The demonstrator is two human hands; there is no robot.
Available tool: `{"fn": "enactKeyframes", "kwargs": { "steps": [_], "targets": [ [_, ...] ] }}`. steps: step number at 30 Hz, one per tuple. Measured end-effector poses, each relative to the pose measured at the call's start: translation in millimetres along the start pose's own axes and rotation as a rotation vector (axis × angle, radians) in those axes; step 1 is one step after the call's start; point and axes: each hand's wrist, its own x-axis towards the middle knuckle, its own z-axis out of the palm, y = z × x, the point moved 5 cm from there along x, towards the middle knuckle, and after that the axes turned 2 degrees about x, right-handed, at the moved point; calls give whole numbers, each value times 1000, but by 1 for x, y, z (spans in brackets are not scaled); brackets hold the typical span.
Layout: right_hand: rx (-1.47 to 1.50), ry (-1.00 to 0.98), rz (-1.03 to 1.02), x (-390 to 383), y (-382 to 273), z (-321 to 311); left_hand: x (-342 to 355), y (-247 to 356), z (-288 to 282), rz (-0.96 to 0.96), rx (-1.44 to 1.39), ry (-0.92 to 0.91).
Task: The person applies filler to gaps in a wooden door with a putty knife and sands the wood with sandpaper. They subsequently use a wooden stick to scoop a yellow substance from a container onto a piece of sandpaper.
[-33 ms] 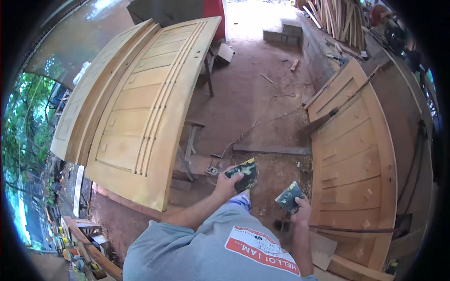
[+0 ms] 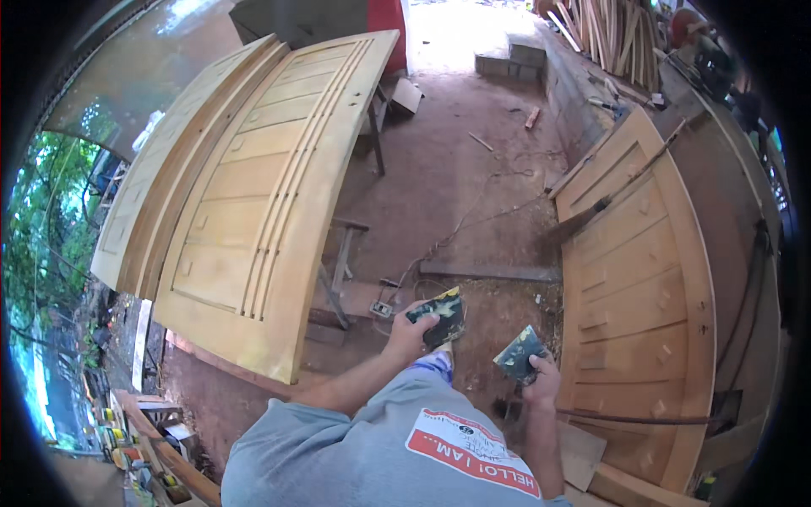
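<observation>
My left hand (image 2: 409, 333) is closed round a dark, thin putty spreader (image 2: 445, 319), its thumb pressed on the smeared face. Pale yellow filler streaks this spreader and lines its upper edge. A second putty spreader (image 2: 520, 351), also dark with pale smears, is pinched in my right hand (image 2: 543, 380) in front of my body. Both spreaders are held up in the air, apart from each other. To the left a pale wooden panelled door (image 2: 232, 224) lies raised on supports. On the right another panelled door (image 2: 629, 296) leans on its long side. Neither hand touches a door.
Beside the left door stands another pale door (image 2: 160, 156) with a thick edge. A brush-like long-handled tool (image 2: 601, 204) rests across the right door. On the earthen floor lie a cable (image 2: 460, 224), a socket box (image 2: 382, 309) and a plank (image 2: 490, 269). Wood strips (image 2: 621, 42) stand far right.
</observation>
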Motion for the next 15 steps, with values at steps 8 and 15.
{"fn": "enactKeyframes", "kwargs": {
  "steps": [8, 15],
  "targets": [
    [-12, -113, 11, 102, -58, 82, 100, -9, 46, -20, -112, 11],
    [-48, -209, 50, 184, -91, 157, 191, 32, 81, 51, -25, -17]
  ]
}}
